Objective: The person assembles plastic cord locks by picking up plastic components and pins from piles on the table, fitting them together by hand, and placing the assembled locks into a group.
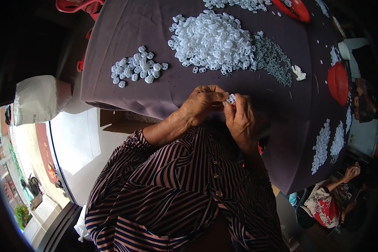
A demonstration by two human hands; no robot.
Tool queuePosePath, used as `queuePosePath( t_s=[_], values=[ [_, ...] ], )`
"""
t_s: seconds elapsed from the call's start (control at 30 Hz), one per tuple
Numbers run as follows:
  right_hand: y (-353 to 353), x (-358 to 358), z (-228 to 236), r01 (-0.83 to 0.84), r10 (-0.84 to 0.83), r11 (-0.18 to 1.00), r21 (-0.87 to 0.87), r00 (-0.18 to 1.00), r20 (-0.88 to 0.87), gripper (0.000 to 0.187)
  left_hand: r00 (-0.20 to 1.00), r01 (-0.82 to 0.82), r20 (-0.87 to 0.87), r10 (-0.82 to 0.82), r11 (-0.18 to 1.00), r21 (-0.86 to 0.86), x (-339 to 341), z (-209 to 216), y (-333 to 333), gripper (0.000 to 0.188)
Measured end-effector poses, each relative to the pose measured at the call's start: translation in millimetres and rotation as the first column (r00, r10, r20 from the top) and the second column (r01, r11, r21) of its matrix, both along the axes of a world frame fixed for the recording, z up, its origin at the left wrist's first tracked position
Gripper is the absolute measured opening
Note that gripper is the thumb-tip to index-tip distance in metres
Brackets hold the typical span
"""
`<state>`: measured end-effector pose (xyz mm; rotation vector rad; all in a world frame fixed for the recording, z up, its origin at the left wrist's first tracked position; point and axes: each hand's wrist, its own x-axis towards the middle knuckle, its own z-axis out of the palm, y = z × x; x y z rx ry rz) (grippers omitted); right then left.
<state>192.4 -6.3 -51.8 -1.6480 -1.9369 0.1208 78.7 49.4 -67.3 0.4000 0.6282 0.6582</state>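
Just over the table's near edge, a small white plastic piece (231,98) with dark holes is pinched between my two hands. My left hand (199,105) grips its left side with thumb and fingertips. From the right, the thumb and forefinger of my right hand (241,119) close on the same piece; whether a pin is there too, I cannot tell. Beyond my hands lies a big heap of similar white plastic pieces (212,40). Against its right side spreads a pile of thin grey metal pins (275,59). A smaller group of white pieces (136,66) lies on the left.
A dark cloth covers the table (113,38). Red bowls (338,84) and more white heaps (321,147) lie to the right. A crumpled white scrap (298,73) sits beside the pins. An open cardboard box (113,122) stands below the near edge. Other people sit at the right.
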Motion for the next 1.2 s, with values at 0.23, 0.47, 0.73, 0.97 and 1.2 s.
queuePosePath(
  t_s=[0.23, 0.47, 0.73, 0.97, 1.2],
  values=[
    [2.1, 0.6, 5.7, -0.125, 0.079, 0.988, -0.094, 0.917, -0.391, 0.015, 0.999, 0.043, 0.008, -0.043, 0.998, 0.036, -14.9, 2.6, 2.0, 0.01],
    [3.6, -2.6, 14.7, -0.131, -0.08, 0.949, -0.288, 0.781, -0.62, 0.013, 0.992, 0.114, 0.046, -0.117, 0.991, 0.064, -22.8, -0.7, -0.2, 0.014],
    [3.6, -5.7, 14.5, -0.16, -0.132, 0.924, -0.346, 0.716, -0.686, 0.013, 0.989, 0.134, 0.056, -0.14, 0.986, 0.095, -28.5, -2.3, 1.0, 0.012],
    [3.5, -3.4, 9.8, -0.188, 0.02, 0.953, -0.235, 0.819, -0.574, 0.009, 0.991, 0.133, -0.029, -0.13, 0.967, 0.217, -28.5, -1.2, 3.2, 0.007],
    [1.2, -9.1, 11.7, -0.096, -0.091, 0.969, -0.227, 0.718, -0.691, 0.011, 0.997, 0.072, 0.028, -0.078, 0.98, 0.185, -24.2, -5.9, 2.7, 0.012]
  ],
)
